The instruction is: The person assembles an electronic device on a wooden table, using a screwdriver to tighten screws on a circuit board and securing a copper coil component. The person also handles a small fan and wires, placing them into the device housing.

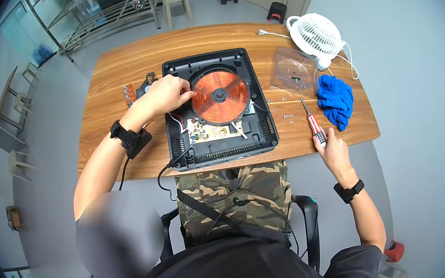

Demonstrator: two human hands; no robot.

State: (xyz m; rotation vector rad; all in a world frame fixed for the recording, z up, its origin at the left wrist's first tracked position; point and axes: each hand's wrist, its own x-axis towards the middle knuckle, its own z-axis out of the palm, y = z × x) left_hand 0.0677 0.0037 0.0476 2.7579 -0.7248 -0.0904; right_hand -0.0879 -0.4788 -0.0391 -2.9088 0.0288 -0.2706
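Lying opened in the middle of the table [130,72], the cooker base [220,108] is seen as a black plastic tray, near the front edge and just above the person's lap. A flat copper coil [220,96] is seated in its centre, and a small circuit board [209,133] with thin wires is set just in front of the coil. The shell is judged stiff and fairly light, so it is best taken by its outer rim. The coil windings and the wires are judged delicate and should be left untouched where possible; the board is best held by its edges only.

The left hand [168,92] is rested on the left rim of the base, fingers curled against the coil's edge; whether anything is pinched there cannot be told. The right hand [334,151] is closed around the handle of a red screwdriver [313,123], held off the table's right front corner, well apart from the base.

Small screws [284,115] are scattered between the base and the screwdriver; they are light and easily rolled away. Further out, a clear bag [295,71], a blue cloth [336,100] and a white fan [316,36] are placed on the right. A small board [128,94] is lying to the left of the base.
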